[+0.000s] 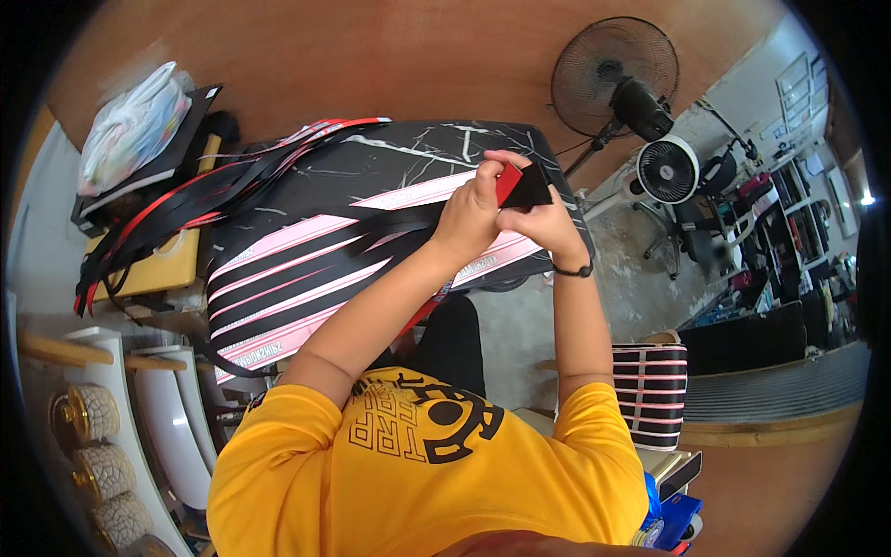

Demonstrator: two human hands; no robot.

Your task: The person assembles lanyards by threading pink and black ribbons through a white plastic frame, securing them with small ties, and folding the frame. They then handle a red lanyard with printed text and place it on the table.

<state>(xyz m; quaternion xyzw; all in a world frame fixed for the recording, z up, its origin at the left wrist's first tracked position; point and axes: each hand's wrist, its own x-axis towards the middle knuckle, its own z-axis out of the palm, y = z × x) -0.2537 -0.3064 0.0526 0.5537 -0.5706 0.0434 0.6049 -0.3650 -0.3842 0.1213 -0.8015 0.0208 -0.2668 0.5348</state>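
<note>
Above the far right part of a black marble-patterned table (436,139), both my hands hold the end of a wide black-and-red ribbon (532,188). My left hand (471,212) pinches its red side, with fingers bent around the edge. On the other side my right hand (554,226) grips the black part, thumb in front and fingers mostly hidden behind. A dark strip runs leftward from my left hand over the table. Beneath my hands and left forearm lie several flat strips (316,290) in black, white and pink, side by side.
A heap of loose black-and-red ribbons (186,209) hangs over the table's left edge. Behind it sits a white plastic bag (139,130). A large black fan (617,79) and a smaller white fan (668,170) stand at the far right. A striped stool (648,395) is at near right.
</note>
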